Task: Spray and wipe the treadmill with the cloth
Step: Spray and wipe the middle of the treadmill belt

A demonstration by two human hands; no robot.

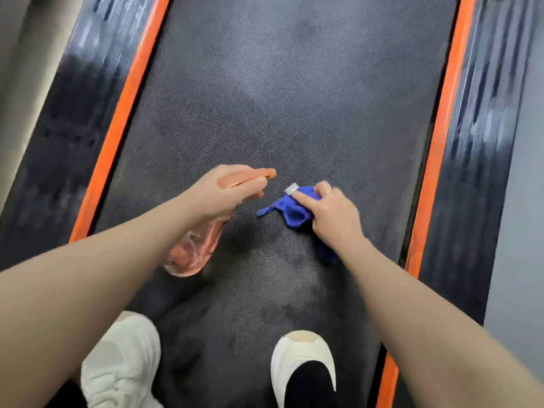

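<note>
Hands are both busy: left hand (226,192) grips an orange spray bottle (191,248), right hand (329,213) squeezes a blue cloth (291,210) above the treadmill belt (294,98).

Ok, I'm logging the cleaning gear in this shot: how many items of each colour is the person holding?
Orange: 1, the spray bottle, gripped by the left hand.
Blue: 1, the cloth, held by the right hand over the treadmill belt.
Total: 2.

Head view, steeply down, close.
</note>
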